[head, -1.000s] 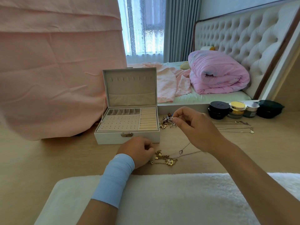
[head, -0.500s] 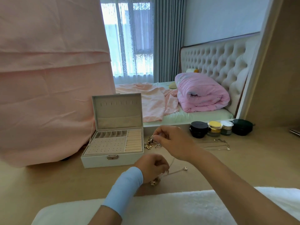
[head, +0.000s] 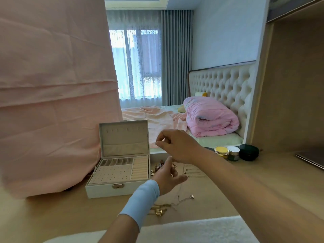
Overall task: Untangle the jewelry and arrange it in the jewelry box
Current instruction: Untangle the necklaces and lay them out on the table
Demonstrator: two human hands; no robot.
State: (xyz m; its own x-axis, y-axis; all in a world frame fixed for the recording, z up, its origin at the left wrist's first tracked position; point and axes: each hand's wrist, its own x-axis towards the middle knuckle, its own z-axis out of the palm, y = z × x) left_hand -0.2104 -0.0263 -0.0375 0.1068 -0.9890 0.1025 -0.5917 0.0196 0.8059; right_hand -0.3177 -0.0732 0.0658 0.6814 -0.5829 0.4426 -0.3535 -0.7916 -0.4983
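Right hand [head: 177,146] is raised in front of the right edge of the jewelry box [head: 101,190] lid, thumb and forefinger pinching a small piece of jewelry [head: 156,143], too tiny to tell what kind. Lower down, just right of the box's tray, the left hand [head: 166,178] hovers with its fingers loosely spread and holding nothing, a pale blue wrist sleeve [head: 142,200] behind it.

That left hand covers part of a beaded cluster [head: 157,167] lying against the box's right side. A thin chain [head: 178,192] shows below the hand and runs toward a little pendant [head: 192,196] on the table [head: 43,213]; whether it reaches up to the pinched piece I cannot tell. A gold tangle [head: 158,210] lies right of the box's front corner, nearer the person. More fine chains [head: 194,172] lie further right of the box, partly crossed by the right forearm.

The box stands open, its lid upright, ring rolls and small compartments showing, a gold latch [head: 118,186] on its front wall. Well right of it sit a yellow-lidded jar [head: 221,151], a white-lidded jar [head: 233,152] and a dark green case [head: 249,152]. A pink cloth [head: 52,102] hangs left of and behind the box. A white fluffy mat [head: 184,230] lies at the near edge.
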